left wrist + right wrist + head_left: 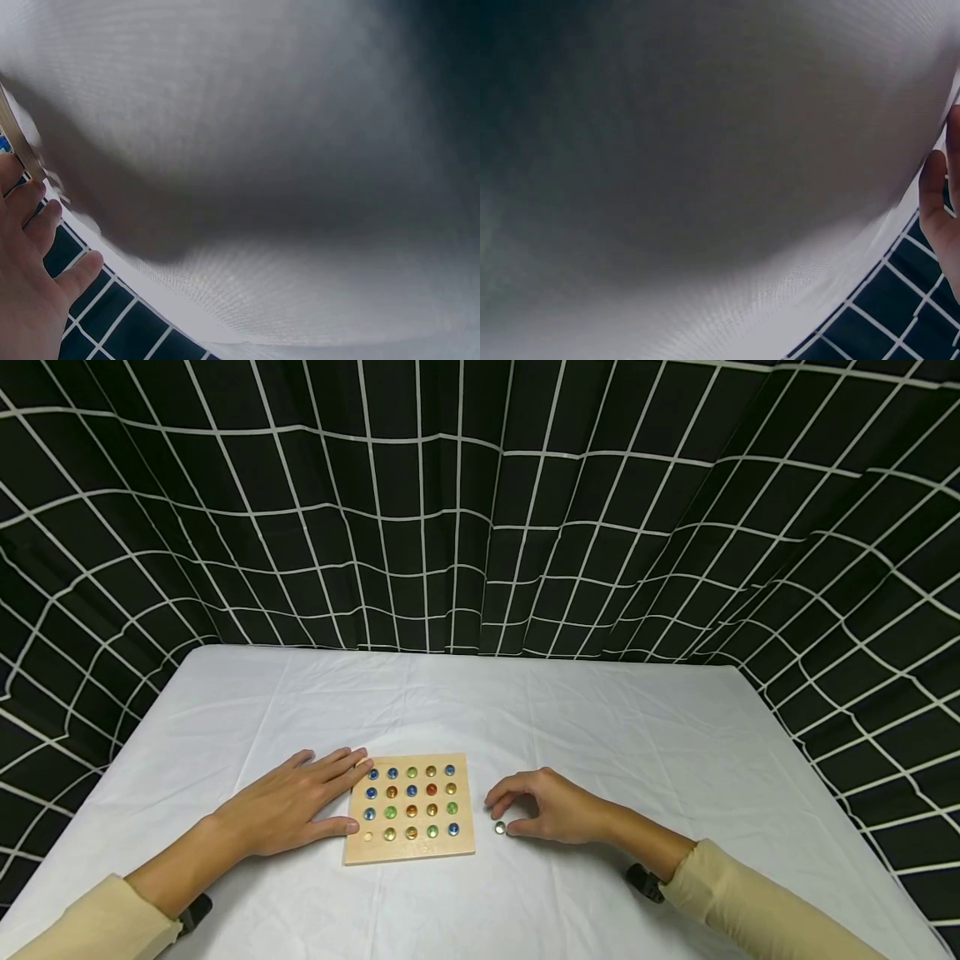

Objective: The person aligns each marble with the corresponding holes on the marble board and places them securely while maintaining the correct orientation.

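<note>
A wooden board (412, 853) lies on the white cloth, its rows set with small glass beads in blue, green, amber and red. The lower left hollow (368, 837) shows bare wood. My left hand (303, 802) rests along the board's left side with fingers spread, fingertips over the upper left corner and thumb at the lower left edge. To the right of the board a single clear greenish bead (500, 828) lies on the cloth. My right hand (558, 807) is beside it, thumb tip right at the bead, bent fingers raised above and apart from the thumb.
A white cloth (600, 727) with light creases covers the table. Black curtains with a white grid (420, 527) stand behind and at both sides. Each wrist carries a small black camera, seen below the left wrist (195, 913) and the right wrist (645, 882).
</note>
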The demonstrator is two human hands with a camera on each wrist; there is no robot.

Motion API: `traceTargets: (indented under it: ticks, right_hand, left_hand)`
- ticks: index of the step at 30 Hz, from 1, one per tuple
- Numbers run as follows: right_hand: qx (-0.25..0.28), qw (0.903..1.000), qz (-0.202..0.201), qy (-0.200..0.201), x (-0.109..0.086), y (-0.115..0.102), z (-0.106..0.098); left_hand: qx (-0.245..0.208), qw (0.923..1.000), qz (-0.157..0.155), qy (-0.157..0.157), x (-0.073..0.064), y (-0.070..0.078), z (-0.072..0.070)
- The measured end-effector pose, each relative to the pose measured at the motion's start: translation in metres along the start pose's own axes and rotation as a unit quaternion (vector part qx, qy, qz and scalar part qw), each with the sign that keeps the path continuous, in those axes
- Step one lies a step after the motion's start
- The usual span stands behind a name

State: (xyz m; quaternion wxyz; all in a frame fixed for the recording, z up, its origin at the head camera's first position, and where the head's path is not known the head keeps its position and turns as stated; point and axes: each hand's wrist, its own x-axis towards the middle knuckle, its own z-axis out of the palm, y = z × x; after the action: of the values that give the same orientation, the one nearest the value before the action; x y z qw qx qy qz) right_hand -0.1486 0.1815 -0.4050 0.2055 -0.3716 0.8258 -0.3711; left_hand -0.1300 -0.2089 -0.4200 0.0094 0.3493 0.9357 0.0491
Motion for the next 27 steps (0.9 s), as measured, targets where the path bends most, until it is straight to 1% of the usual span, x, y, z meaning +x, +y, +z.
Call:
traceTargets:
  ticks: [6, 12, 15, 21, 27]
  right_hand:
    - [-0.009, 0.9999, 0.005, 0.002, 0.0000, -0.0011, 0.0008]
    - [-0.034, 0.9994, 0.003, 0.007, 0.0001, -0.0016, 0.0019]
    - [-0.042, 0.9990, -0.007, 0.009, 0.0008, -0.0006, 0.0028]
    - [-0.041, 0.9985, -0.033, 0.011, 0.0032, 0.0005, 0.0054]
    - [-0.044, 0.9985, -0.032, 0.009, 0.0059, -0.0014, 0.0068]
  left_hand:
    - [-0.006, 1.0000, -0.001, 0.000, -0.0003, 0.0006, -0.0004]
    - [-0.008, 1.0000, -0.004, -0.004, -0.0006, 0.0010, -0.0008]
    - [-0.008, 1.0000, -0.004, -0.002, -0.0008, 0.0010, -0.0007]
    - [-0.007, 1.0000, -0.002, 0.001, -0.0009, 0.0005, 0.0001]
    - [-0.005, 1.0000, 0.000, 0.002, -0.0008, -0.0002, 0.0009]
